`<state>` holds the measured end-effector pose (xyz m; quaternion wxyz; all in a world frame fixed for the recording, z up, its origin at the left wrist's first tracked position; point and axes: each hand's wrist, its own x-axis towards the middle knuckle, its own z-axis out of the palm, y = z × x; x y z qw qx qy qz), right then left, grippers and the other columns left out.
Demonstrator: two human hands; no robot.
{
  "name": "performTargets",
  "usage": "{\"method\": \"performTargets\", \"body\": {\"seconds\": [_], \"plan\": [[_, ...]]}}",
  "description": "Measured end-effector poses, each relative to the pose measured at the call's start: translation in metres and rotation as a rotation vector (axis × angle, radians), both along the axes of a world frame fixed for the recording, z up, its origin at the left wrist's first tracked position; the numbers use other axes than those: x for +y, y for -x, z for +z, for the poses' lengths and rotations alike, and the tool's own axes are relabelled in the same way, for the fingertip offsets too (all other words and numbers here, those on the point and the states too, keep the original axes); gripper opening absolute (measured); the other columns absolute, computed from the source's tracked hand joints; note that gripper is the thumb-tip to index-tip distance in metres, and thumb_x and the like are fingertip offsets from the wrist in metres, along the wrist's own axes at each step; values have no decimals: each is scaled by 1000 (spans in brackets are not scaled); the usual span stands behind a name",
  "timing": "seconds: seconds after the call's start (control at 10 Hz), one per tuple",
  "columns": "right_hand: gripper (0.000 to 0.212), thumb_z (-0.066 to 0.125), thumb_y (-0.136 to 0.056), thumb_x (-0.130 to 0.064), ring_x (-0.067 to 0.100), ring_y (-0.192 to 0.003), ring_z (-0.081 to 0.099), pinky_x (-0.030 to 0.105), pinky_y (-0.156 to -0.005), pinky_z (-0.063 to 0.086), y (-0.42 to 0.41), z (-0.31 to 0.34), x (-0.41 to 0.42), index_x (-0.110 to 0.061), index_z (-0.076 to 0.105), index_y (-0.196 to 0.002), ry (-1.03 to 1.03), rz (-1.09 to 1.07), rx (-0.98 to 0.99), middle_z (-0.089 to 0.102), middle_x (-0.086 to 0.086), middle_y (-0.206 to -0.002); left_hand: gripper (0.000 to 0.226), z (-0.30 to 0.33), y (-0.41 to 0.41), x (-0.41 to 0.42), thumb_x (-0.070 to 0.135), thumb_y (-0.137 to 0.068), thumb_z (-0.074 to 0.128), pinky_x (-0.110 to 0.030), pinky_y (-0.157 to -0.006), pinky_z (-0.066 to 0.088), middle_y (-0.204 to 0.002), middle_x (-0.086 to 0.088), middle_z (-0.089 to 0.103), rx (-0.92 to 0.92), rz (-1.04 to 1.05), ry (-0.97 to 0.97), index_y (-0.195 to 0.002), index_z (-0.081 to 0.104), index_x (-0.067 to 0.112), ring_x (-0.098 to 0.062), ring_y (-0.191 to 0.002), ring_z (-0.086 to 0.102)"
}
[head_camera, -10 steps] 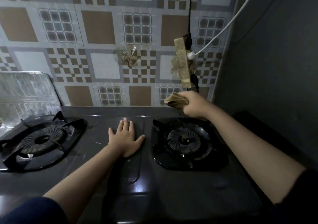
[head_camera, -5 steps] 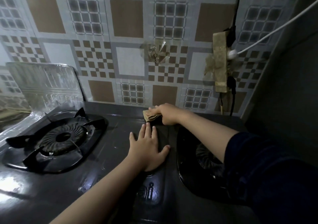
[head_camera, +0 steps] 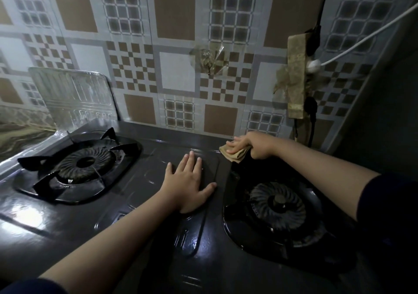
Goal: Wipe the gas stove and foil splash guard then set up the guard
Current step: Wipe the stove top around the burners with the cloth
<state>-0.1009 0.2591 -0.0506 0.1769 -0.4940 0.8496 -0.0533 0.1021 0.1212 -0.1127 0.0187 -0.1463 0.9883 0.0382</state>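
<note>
1. one gas stove (head_camera: 144,244) filled the lower frame, dark and glossy, with two burners: one burner (head_camera: 84,163) at 9 o'clock and a second burner (head_camera: 277,205) at 4 o'clock.
2. my left hand (head_camera: 188,185) lay open and flat, palm down, on the raised centre panel between the two burners, fingers spread toward 12 o'clock, gripping nothing.
3. my right hand (head_camera: 253,145) was closed around one folded tan cloth (head_camera: 234,154), pressing it onto the stove's back edge at about 1 o'clock from my left hand, just beyond the right burner.
4. one foil splash guard (head_camera: 72,95) stood upright at 10 o'clock, behind the left burner and against the tiled wall (head_camera: 174,18).
5. one taped-up power strip (head_camera: 296,76) hung on the wall at 2 o'clock, with one white cable (head_camera: 362,38) and one black cable (head_camera: 322,9) running from it.
6. one crumpled patch of clear tape (head_camera: 209,61) stuck to the wall at 12 o'clock.
</note>
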Motion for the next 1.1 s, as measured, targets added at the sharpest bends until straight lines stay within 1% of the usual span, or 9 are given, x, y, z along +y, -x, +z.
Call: {"method": "performTargets", "body": {"seconds": [0.1,0.3,0.4,0.5,0.6,0.7,0.8,1.0,1.1], "plan": [[81,38,-70,27,6,-143,23,22,-116,11,5,2,17,-25,61,-128,20,-58,-29,43,-9,-147,87,1,0,1,68,-91,22,-53,-117,2,-161,-9,-13,6,-5,-4,-154,0,12,-20,-148,-10],[81,38,-69,26,6,-142,27,25,-117,18,3,9,39,-26,62,-126,-11,-138,-6,46,-9,-145,85,-1,1,1,66,-92,24,-53,-117,2,-161,-9,-12,21,-2,-3,-154,1,13,-20,-149,-9],[80,37,-70,21,15,-131,46,31,-105,42,-6,17,33,-33,64,-122,-73,-149,54,48,-14,-142,85,0,0,1,66,-92,24,-53,-117,2,-161,-9,-12,27,-1,-11,-154,1,12,-20,-149,-9],[68,40,-76,15,12,-80,59,14,-54,46,-23,35,21,-25,64,-124,-168,-147,118,63,-3,-124,86,0,0,2,66,-92,25,-54,-117,2,-161,-9,-11,41,-2,-20,-154,2,12,-20,-149,-9],[50,46,-77,10,18,-82,59,26,-65,49,-36,50,0,-17,68,-113,-95,-153,155,68,4,-101,86,-1,1,3,66,-92,26,-55,-116,3,-161,-9,-10,47,-1,-23,-154,3,11,-21,-149,-8],[45,50,-77,8,22,-92,61,31,-72,50,-51,51,-28,-18,68,-108,117,-147,128,66,3,-100,86,-1,1,2,66,-92,26,-55,-116,4,-161,-9,-9,54,-3,-21,-154,4,11,-21,-149,-8],[51,54,-77,4,18,-101,60,31,-80,52,-70,34,-52,-24,65,-119,155,-86,153,66,-2,-110,86,-1,0,1,66,-92,26,-56,-116,4,-161,-9,-9,62,-12,-23,-154,4,11,-21,-149,-7],[64,48,-77,4,22,-122,53,41,-96,48,-64,7,-43,-29,57,-131,-6,-28,206,58,-3,-133,85,-3,0,1,65,-91,28,-56,-116,4,-161,-11,-9,93,-20,-40,-154,4,13,-22,-149,-6],[61,47,-78,5,23,-117,55,39,-93,50,-64,16,-39,-26,59,-129,-47,-8,232,60,1,-130,86,-2,0,1,66,-91,28,-55,-116,3,-161,-12,-9,82,-11,-43,-154,5,11,-21,-149,-7]]}}
